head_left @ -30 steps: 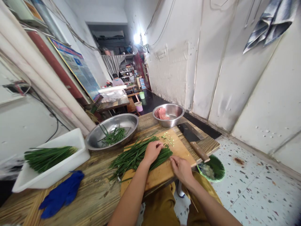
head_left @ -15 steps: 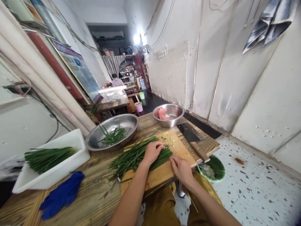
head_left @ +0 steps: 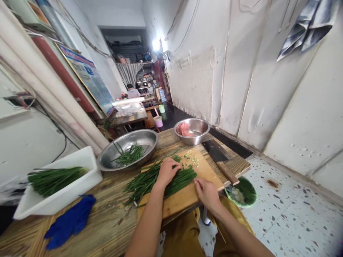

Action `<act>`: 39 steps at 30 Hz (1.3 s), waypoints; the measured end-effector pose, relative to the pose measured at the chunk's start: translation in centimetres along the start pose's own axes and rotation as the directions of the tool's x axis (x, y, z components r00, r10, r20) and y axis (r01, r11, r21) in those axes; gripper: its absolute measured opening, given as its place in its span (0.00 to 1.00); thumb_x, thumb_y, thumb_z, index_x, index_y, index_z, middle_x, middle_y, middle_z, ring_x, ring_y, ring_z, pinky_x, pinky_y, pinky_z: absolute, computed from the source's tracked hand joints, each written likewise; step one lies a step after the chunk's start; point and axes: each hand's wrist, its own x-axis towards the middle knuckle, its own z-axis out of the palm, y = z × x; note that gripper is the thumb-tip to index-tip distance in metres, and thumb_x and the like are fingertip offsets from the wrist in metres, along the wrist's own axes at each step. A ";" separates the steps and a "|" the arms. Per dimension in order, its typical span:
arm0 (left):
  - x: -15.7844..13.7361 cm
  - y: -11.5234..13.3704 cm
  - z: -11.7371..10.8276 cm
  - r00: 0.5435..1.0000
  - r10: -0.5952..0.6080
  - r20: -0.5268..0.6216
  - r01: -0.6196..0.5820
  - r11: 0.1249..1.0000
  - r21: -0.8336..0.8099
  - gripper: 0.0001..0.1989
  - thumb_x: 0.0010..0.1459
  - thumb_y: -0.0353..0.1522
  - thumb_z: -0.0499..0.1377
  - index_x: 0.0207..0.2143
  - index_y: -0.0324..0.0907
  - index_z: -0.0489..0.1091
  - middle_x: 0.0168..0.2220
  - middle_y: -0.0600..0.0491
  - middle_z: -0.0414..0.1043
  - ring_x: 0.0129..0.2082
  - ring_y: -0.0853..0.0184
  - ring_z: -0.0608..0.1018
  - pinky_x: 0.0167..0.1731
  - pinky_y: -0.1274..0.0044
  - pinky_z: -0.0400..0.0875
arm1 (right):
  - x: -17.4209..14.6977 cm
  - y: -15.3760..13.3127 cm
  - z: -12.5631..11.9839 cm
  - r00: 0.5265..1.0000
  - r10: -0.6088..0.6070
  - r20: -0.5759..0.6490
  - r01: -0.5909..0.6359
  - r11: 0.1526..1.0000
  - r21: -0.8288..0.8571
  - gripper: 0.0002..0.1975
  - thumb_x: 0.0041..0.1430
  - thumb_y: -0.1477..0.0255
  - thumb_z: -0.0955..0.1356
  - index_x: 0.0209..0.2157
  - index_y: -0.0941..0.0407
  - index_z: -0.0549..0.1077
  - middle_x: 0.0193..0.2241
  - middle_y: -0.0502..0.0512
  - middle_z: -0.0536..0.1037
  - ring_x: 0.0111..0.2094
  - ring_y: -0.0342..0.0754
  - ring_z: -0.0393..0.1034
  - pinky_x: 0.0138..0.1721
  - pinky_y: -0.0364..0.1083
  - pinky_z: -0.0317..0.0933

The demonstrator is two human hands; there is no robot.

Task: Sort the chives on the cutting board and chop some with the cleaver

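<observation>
A pile of long green garlic chives lies across the wooden cutting board, its cut ends pointing right. My left hand rests on top of the pile, its fingers curled and closed on some chives. At the board's right front, my right hand is closed in a pinch beside the cut ends; whatever sits between its fingertips is too small to make out. Small chopped chive bits are scattered on the board's far part. A cleaver with a wooden handle lies to the right of the board.
Behind the board stand a steel bowl with some chives and a smaller steel bowl with pink cloth-like pieces. Left are a white tub of chives and a blue glove. A green-lined bin is below right. A person sits far back.
My left hand has moved a little left along the chives, uncovering more of their cut ends. My right hand has stayed nearly in place.
</observation>
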 end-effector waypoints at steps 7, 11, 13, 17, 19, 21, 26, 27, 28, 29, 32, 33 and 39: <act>-0.1 -0.6 0.1 0.981 -0.087 0.171 0.064 0.989 0.137 0.05 0.49 0.32 0.61 0.28 0.44 0.77 0.31 0.51 0.74 0.36 0.65 0.72 0.39 0.75 0.62 | 0.0 0.1 0.0 1.000 0.004 -0.004 -0.004 1.000 -0.004 0.15 0.60 0.72 0.58 0.36 0.55 0.75 0.31 0.54 0.80 0.33 0.47 0.74 0.34 0.39 0.61; 0.0 -0.7 0.0 0.978 -0.128 0.163 0.099 0.980 0.172 0.05 0.49 0.30 0.59 0.27 0.44 0.76 0.31 0.51 0.74 0.35 0.65 0.72 0.38 0.75 0.62 | 0.0 0.0 -0.1 1.000 0.008 -0.004 -0.008 1.000 -0.006 0.15 0.61 0.72 0.58 0.36 0.55 0.75 0.31 0.54 0.80 0.33 0.47 0.74 0.34 0.39 0.61; 0.0 -0.7 0.0 0.980 -0.130 0.153 0.103 0.979 0.174 0.05 0.48 0.29 0.59 0.25 0.43 0.75 0.30 0.51 0.74 0.36 0.65 0.72 0.39 0.75 0.61 | 0.0 -0.1 -0.1 1.000 0.006 -0.002 -0.006 1.000 -0.004 0.15 0.60 0.72 0.58 0.37 0.55 0.75 0.31 0.54 0.80 0.34 0.47 0.74 0.35 0.39 0.61; -0.1 -0.2 -0.2 0.986 -0.119 0.118 0.100 0.983 0.156 0.06 0.50 0.29 0.56 0.26 0.42 0.74 0.31 0.52 0.74 0.36 0.65 0.72 0.38 0.74 0.60 | -0.1 -0.1 0.0 1.000 0.006 -0.007 -0.006 1.000 -0.001 0.15 0.61 0.72 0.58 0.37 0.55 0.75 0.31 0.54 0.80 0.34 0.47 0.74 0.35 0.39 0.61; -0.2 0.4 -0.1 0.992 -0.112 0.065 0.104 0.987 0.125 0.08 0.53 0.30 0.54 0.28 0.43 0.73 0.32 0.53 0.75 0.36 0.65 0.73 0.38 0.74 0.60 | -0.1 0.0 0.0 1.000 0.003 -0.007 -0.003 1.000 0.000 0.15 0.61 0.72 0.58 0.37 0.55 0.75 0.31 0.54 0.80 0.34 0.47 0.74 0.35 0.39 0.61; -0.2 1.0 0.1 0.994 -0.107 0.024 0.105 0.991 0.087 0.08 0.54 0.30 0.53 0.29 0.43 0.72 0.32 0.53 0.75 0.35 0.65 0.73 0.38 0.73 0.59 | -0.1 0.0 0.0 1.000 -0.002 -0.005 0.002 1.000 0.001 0.15 0.61 0.72 0.58 0.37 0.55 0.75 0.31 0.54 0.80 0.34 0.46 0.74 0.35 0.39 0.61; 0.0 2.1 1.1 0.996 -0.087 0.032 0.088 0.996 -0.021 0.09 0.54 0.30 0.54 0.33 0.44 0.74 0.35 0.52 0.77 0.38 0.64 0.74 0.44 0.72 0.58 | -0.1 0.0 -0.1 1.000 -0.003 -0.003 0.003 1.000 -0.005 0.15 0.61 0.71 0.58 0.37 0.55 0.75 0.31 0.54 0.80 0.33 0.47 0.74 0.34 0.40 0.61; 0.0 2.1 1.3 0.995 -0.091 0.034 0.092 0.995 -0.041 0.09 0.53 0.30 0.54 0.34 0.44 0.74 0.37 0.52 0.77 0.39 0.64 0.74 0.45 0.71 0.58 | -0.1 0.0 -0.1 1.000 -0.003 -0.002 0.003 1.000 -0.006 0.15 0.61 0.71 0.58 0.37 0.55 0.75 0.31 0.54 0.80 0.33 0.48 0.74 0.34 0.40 0.61; 0.0 2.2 1.5 0.995 -0.094 0.041 0.096 0.994 -0.058 0.09 0.53 0.30 0.55 0.34 0.45 0.75 0.38 0.52 0.77 0.41 0.64 0.74 0.46 0.71 0.58 | -0.1 0.0 -0.1 1.000 -0.004 0.000 0.004 1.000 -0.007 0.15 0.61 0.71 0.58 0.37 0.55 0.75 0.31 0.54 0.80 0.33 0.48 0.74 0.34 0.40 0.61; 0.1 2.1 1.6 0.994 -0.097 0.050 0.100 0.992 -0.071 0.10 0.53 0.30 0.55 0.35 0.45 0.75 0.39 0.52 0.77 0.41 0.64 0.74 0.46 0.71 0.59 | -0.1 0.0 -0.1 1.000 -0.007 0.002 0.007 1.000 -0.006 0.15 0.61 0.72 0.58 0.36 0.55 0.75 0.31 0.54 0.80 0.33 0.48 0.74 0.34 0.40 0.61; 0.1 2.0 1.9 0.992 -0.110 0.061 0.115 0.989 -0.094 0.10 0.54 0.31 0.55 0.35 0.45 0.75 0.39 0.53 0.77 0.42 0.64 0.74 0.47 0.71 0.59 | -0.1 -0.1 -0.2 1.000 -0.013 0.006 0.013 1.000 -0.002 0.15 0.61 0.72 0.58 0.36 0.55 0.75 0.31 0.54 0.80 0.34 0.47 0.74 0.35 0.39 0.60; 0.1 1.9 1.9 0.992 -0.115 0.057 0.120 0.987 -0.102 0.10 0.54 0.31 0.54 0.35 0.45 0.75 0.39 0.53 0.77 0.42 0.64 0.75 0.47 0.71 0.59 | -0.1 -0.1 -0.2 1.000 -0.013 0.006 0.013 1.000 -0.002 0.15 0.61 0.72 0.58 0.36 0.55 0.75 0.31 0.54 0.80 0.34 0.47 0.74 0.35 0.39 0.60; 0.0 1.8 1.8 0.992 -0.121 0.048 0.127 0.977 -0.170 0.10 0.54 0.31 0.54 0.37 0.45 0.74 0.40 0.54 0.76 0.41 0.65 0.75 0.48 0.71 0.61 | 0.0 0.0 -0.1 1.000 -0.012 0.009 0.012 1.000 -0.004 0.15 0.60 0.72 0.58 0.37 0.55 0.75 0.32 0.54 0.80 0.34 0.47 0.74 0.35 0.40 0.61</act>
